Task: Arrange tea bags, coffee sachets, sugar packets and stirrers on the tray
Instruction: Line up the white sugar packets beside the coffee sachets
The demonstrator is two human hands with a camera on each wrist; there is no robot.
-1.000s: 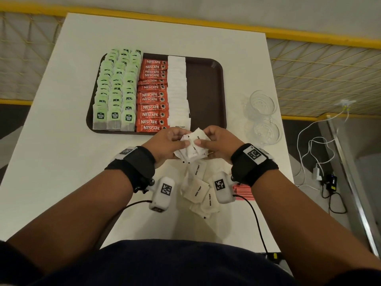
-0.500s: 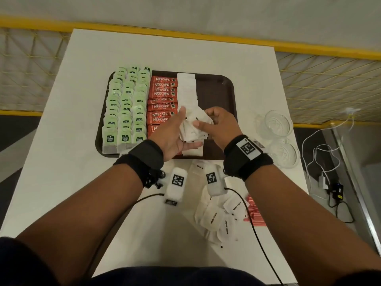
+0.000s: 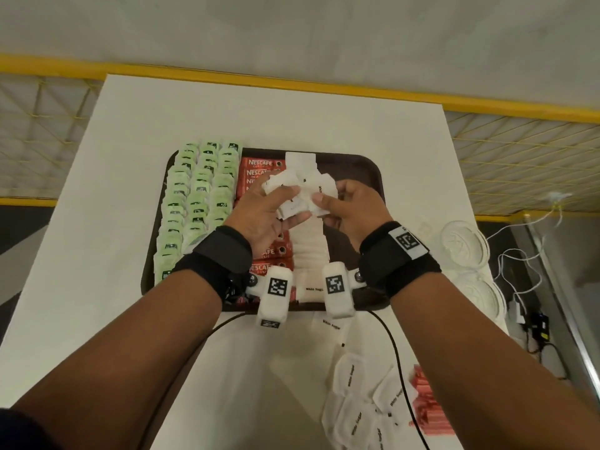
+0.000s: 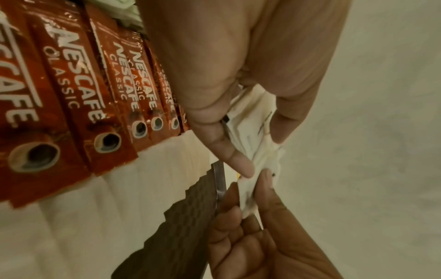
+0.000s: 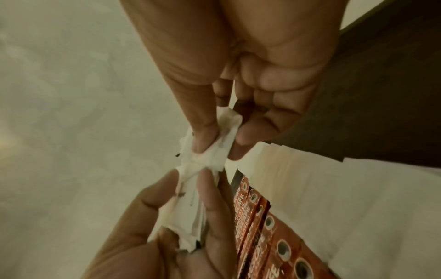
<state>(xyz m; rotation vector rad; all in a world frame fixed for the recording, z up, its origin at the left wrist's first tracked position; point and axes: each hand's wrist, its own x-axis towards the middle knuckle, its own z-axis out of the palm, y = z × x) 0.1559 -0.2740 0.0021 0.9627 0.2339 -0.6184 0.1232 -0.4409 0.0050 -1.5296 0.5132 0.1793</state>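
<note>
Both hands hold a fanned bundle of white sugar packets (image 3: 302,193) above the middle of the brown tray (image 3: 363,167). My left hand (image 3: 269,216) pinches its left part between thumb and fingers (image 4: 260,151). My right hand (image 3: 344,206) pinches the right end (image 5: 222,141). On the tray lie rows of green tea bags (image 3: 194,203), a column of red coffee sachets (image 3: 259,167) and a column of sugar packets (image 3: 308,251). The tray's right part is bare. The hands hide the middle sachets.
Loose sugar packets (image 3: 357,404) lie on the white table near its front edge, beside a red pile (image 3: 428,407) that I cannot identify. Two glass bowls (image 3: 464,241) stand right of the tray. Cables (image 3: 519,264) hang beyond the table's right edge.
Both hands have carried the sugar packet bundle forward from the table's front to above the tray. The loose packets stayed on the table.
</note>
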